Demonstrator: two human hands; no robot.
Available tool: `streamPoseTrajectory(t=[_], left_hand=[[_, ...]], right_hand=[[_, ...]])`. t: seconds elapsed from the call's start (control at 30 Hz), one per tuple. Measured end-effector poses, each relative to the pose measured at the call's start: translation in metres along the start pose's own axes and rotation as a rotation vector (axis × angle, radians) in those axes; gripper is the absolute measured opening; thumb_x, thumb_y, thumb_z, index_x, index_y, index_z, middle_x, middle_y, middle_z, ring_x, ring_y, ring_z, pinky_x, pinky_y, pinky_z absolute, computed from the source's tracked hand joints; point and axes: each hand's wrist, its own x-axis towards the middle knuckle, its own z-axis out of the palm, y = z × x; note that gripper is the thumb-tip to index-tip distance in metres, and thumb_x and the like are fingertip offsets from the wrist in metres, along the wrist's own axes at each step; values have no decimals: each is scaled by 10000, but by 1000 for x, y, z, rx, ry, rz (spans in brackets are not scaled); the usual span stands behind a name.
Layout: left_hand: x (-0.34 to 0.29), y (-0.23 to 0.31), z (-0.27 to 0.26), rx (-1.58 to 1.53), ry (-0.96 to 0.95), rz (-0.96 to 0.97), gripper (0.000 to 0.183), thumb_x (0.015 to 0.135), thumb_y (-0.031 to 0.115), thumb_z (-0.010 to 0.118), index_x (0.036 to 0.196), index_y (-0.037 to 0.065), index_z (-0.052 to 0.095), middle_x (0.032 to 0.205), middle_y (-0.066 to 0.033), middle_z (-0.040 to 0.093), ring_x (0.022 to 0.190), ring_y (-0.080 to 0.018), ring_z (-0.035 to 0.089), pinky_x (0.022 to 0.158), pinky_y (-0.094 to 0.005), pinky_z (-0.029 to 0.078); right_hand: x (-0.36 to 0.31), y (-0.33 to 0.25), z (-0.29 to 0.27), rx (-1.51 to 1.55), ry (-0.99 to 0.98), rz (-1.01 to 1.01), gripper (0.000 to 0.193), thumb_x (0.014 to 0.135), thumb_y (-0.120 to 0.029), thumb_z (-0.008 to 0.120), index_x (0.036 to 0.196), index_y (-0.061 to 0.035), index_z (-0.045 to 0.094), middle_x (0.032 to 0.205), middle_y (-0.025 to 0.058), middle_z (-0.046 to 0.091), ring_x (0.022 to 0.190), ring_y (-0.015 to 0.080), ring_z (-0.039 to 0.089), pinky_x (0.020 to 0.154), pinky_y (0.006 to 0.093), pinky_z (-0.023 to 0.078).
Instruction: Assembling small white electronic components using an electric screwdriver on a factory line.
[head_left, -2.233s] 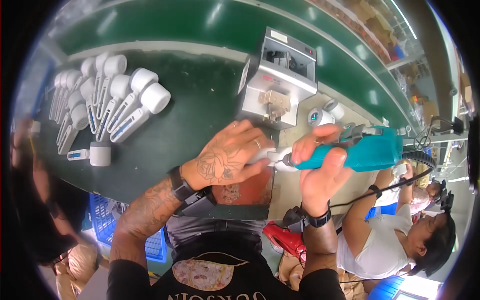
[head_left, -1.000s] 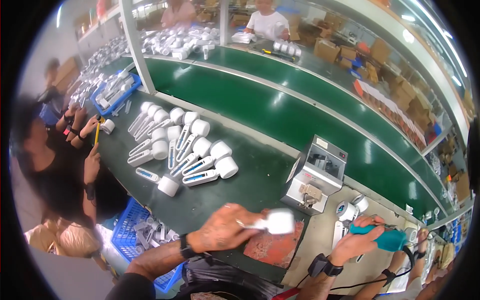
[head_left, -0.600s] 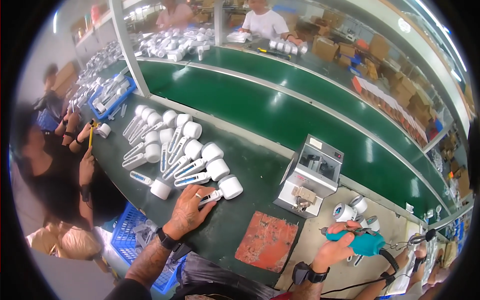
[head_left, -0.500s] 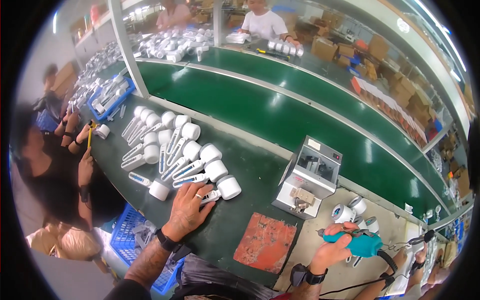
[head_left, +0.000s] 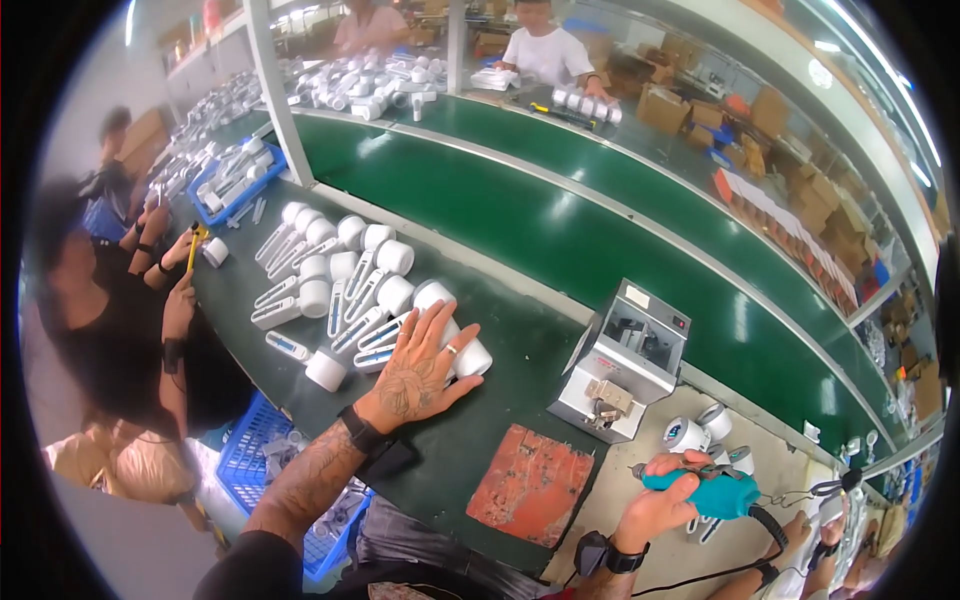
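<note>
My left hand (head_left: 412,375) lies palm down over the near right end of a group of white round-headed devices with handles (head_left: 325,370). Its fingers are outstretched and touch the heads of the nearest ones, partly hiding them. Blue strips show on several handles. On the right, my right hand (head_left: 655,510) is wrapped round a teal electric screwdriver (head_left: 728,493), whose tip points left and whose black cord runs down from the back end. The tool is held in the air, below the grey screw feeder (head_left: 625,365) and above the beige surface.
A worn red mat (head_left: 530,485) lies between my hands. More white round heads (head_left: 686,434) stand right of the feeder. A green conveyor belt (head_left: 500,205) runs behind. At left are a blue tray (head_left: 237,190), a blue basket (head_left: 243,460) and a co-worker in black (head_left: 130,350) holding a yellow tool.
My left hand has moved up and right, from gripping a device's handle to lying outstretched over the heads. My right hand keeps the screwdriver in nearly the same place. The view has shifted slightly.
</note>
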Motion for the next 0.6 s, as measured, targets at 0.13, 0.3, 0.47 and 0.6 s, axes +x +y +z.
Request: streamPoseTrajectory(t=[0.13, 0.3, 0.47, 0.6], left_hand=[[6, -7, -1, -9, 40, -2, 620, 868, 417, 713, 1402, 170, 517, 1507, -215, 370, 1426, -401, 332, 1179, -557, 251], [0, -32, -3, 19, 63, -63, 624, 860, 422, 722, 1384, 147, 524, 1491, -230, 389, 1418, -401, 350, 1176, -555, 262], [9, -43, 7, -10, 133, 26, 593, 885, 465, 678, 1322, 89, 537, 1468, -242, 406, 1412, -395, 354, 1174, -543, 277], [4, -54, 9, 15, 136, 13, 605, 880, 492, 672, 1315, 92, 541, 1468, -231, 410, 1416, -384, 349, 1173, -539, 277]], right_hand=[[6, -4, 4, -7, 77, 9, 588, 943, -541, 633, 1095, 11, 498, 695, 55, 536, 621, 164, 538, 563, 287, 460], [-4, 6, 11, 13, -1, -17, 555, 980, -520, 584, 1102, 15, 500, 691, 57, 530, 638, 168, 539, 588, 281, 456], [-3, -8, 5, -76, 44, 8, 526, 1035, -488, 483, 1148, 26, 487, 722, 65, 483, 666, 164, 479, 622, 289, 412], [-2, -8, 10, -68, 33, 2, 480, 1043, -446, 488, 1151, 22, 489, 735, 62, 477, 654, 157, 448, 612, 289, 396]])
